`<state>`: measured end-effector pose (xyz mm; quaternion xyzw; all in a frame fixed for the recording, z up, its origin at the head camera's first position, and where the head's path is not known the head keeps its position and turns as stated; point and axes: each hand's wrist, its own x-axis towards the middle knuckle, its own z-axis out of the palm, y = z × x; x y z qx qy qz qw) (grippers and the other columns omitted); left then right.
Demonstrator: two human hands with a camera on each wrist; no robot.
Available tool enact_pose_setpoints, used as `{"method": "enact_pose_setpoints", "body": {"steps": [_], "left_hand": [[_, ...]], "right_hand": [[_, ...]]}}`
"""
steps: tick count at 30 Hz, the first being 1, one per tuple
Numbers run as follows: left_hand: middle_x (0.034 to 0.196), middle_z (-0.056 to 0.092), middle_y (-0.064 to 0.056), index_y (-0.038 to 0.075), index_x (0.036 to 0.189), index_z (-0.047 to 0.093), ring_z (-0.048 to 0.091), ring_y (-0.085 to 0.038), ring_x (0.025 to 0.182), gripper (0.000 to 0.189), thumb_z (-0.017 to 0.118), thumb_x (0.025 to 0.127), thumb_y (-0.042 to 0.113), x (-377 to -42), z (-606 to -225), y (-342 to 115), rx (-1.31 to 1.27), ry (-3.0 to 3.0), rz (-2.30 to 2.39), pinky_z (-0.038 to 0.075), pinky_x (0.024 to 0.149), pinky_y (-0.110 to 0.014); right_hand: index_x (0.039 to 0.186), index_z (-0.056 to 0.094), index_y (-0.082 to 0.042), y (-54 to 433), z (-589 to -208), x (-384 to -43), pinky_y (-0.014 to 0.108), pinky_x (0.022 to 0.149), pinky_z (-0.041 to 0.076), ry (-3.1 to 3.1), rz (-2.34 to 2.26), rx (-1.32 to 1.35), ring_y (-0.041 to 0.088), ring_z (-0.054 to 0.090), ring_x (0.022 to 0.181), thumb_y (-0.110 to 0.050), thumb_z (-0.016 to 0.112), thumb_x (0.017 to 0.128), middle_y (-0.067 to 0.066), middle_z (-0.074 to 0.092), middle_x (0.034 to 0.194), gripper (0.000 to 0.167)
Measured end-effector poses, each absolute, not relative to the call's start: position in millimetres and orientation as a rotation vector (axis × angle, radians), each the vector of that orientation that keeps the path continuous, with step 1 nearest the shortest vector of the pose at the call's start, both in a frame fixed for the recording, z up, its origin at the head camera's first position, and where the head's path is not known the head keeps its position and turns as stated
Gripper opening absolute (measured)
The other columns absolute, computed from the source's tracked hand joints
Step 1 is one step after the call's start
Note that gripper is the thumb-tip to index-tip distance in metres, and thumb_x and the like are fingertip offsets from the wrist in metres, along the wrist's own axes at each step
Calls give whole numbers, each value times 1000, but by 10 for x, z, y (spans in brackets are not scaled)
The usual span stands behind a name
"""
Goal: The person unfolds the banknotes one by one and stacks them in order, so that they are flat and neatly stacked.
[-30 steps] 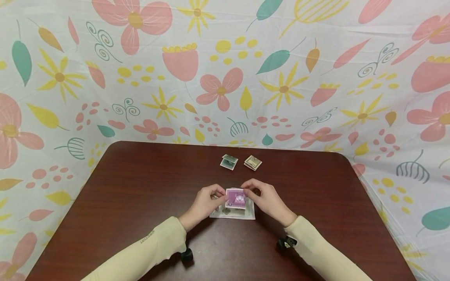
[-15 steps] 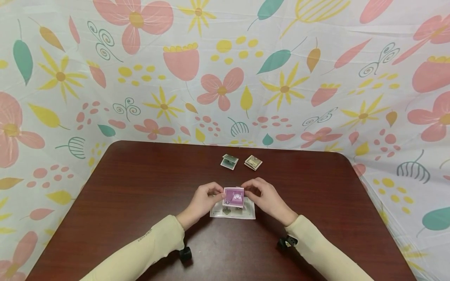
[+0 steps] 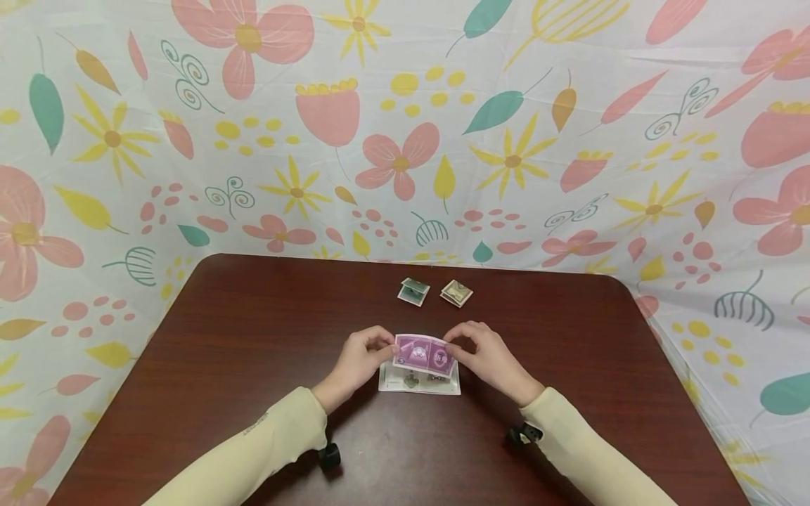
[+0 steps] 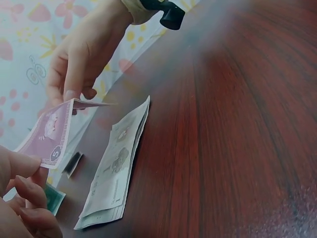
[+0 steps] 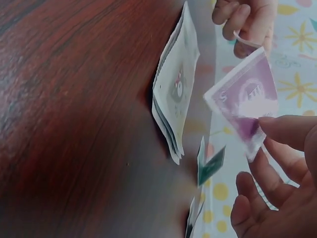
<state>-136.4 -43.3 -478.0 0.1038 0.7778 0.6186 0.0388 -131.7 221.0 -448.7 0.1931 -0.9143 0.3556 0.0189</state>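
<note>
A purple banknote (image 3: 420,353) is held spread out over the table, a crease running down its middle. My left hand (image 3: 361,360) pinches its left end between thumb and fingers. At the opposite end, my right hand (image 3: 492,360) pinches the edge the same way. Below the note lies a small stack of pale grey-green banknotes (image 3: 405,386), partly covered by it in the head view. In the left wrist view the purple note (image 4: 49,131) shows a "5" and bends at the crease. The right wrist view shows the pale stack (image 5: 176,84) apart from the raised note.
Two folded notes sit farther back on the dark wooden table (image 3: 266,309): a green one (image 3: 413,292) and, to its right, a tan one (image 3: 456,293). A floral-patterned cloth (image 3: 399,105) hangs behind and beside the table.
The purple banknote was folded to a smaller size and now is opened out to a longer strip. My left hand has moved left, and my right hand slightly right.
</note>
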Motion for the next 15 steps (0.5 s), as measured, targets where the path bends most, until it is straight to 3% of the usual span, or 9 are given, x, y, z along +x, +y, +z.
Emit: {"method": "enact_pose_setpoints", "body": {"steps": [7,15], "left_hand": [[79,73,-10,3,86,72,60,-9,72,7,78,89,0,-1352,-4801,-489,263,2430,1887,46,64,-23],[76,72,-9,3,84,71,59,-9,69,8,77,88,-1,-1325,-4793,-490,220,2440,1875,44,60,-22]], "right_hand": [[103,72,-15,2263,-4505,-1300,47,81,53,-2819,1142,563,18,64,88,-7,76,94,-5,72,90,12],[100,63,-16,2279,-4536,-1294,35,71,50,-2711,1218,503,10,61,79,-6,80,91,-8,69,84,22]]}}
